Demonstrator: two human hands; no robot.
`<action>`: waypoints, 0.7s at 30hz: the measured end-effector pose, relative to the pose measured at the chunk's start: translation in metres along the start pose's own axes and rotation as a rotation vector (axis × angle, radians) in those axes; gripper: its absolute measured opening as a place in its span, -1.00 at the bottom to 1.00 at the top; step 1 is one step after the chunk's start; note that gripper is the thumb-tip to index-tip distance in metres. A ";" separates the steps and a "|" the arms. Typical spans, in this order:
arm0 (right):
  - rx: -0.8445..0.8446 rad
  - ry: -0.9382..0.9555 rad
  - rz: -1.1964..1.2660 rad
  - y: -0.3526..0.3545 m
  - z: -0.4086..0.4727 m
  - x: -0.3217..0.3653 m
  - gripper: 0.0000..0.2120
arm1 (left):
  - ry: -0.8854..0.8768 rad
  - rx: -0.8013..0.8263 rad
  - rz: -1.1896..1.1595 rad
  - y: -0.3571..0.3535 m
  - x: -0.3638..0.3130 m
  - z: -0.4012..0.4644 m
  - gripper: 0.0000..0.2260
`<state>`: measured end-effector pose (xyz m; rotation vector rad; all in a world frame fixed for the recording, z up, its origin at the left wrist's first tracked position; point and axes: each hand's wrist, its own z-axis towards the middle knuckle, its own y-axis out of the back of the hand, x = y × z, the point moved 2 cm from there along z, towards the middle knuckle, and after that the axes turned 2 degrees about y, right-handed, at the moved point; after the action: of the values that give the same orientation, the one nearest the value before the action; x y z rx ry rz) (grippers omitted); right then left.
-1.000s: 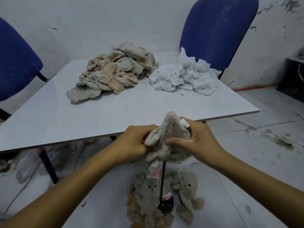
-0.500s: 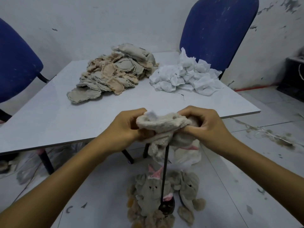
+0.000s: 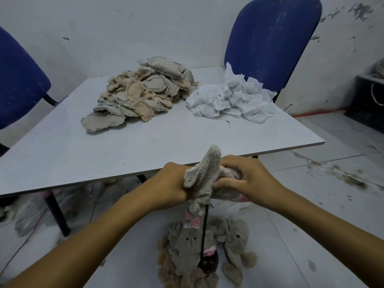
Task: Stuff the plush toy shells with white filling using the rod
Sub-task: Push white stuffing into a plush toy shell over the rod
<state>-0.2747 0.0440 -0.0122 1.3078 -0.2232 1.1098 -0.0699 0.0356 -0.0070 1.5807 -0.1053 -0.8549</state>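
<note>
A beige plush shell (image 3: 204, 173) sits over the top of a thin black upright rod (image 3: 204, 229), just in front of the table's near edge. My left hand (image 3: 169, 183) grips the shell's left side and my right hand (image 3: 247, 177) grips its right side. One fuzzy limb of the shell sticks up between my hands. The rod's dark round base (image 3: 208, 263) stands on the floor. A heap of flat empty shells (image 3: 141, 94) and a pile of white filling (image 3: 230, 98) lie at the back of the table.
The white table (image 3: 104, 150) fills the middle of the view. Blue chairs stand at the far left (image 3: 18, 80) and back right (image 3: 270, 38). Stuffed plush toys (image 3: 187, 246) lie on the floor around the rod's base. Clear plastic bags (image 3: 52, 204) lie under the table.
My hands and the shell have moved down the rod after rising half a second ago. The shell's limb points up again instead of lying flat across my hands.
</note>
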 end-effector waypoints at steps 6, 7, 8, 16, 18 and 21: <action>-0.195 0.070 0.337 0.040 0.018 0.038 -0.68 | -0.042 -0.433 -0.844 0.050 -0.013 0.001 -0.85; -0.265 0.072 0.407 0.053 0.028 0.043 -0.63 | -0.021 -0.524 -0.930 0.062 -0.011 0.005 -0.87; -0.328 0.068 0.450 0.063 0.040 0.046 -0.59 | 0.010 -0.575 -1.018 0.072 -0.008 0.010 -0.90; -0.165 -0.204 -0.215 0.033 0.102 -0.030 -0.66 | 0.290 -0.557 0.146 0.054 0.030 0.041 -0.53; -0.092 -0.159 -0.401 0.025 0.113 -0.045 -0.58 | 0.130 -0.452 0.153 0.048 0.032 0.051 -0.70; -0.002 -0.175 -0.563 0.019 0.130 -0.063 -0.49 | 0.194 -0.318 0.078 0.049 0.038 0.066 -0.85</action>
<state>-0.2642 -0.1008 -0.0014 1.3544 0.0203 0.5200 -0.0604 -0.0497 0.0229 1.3418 0.1037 -0.6199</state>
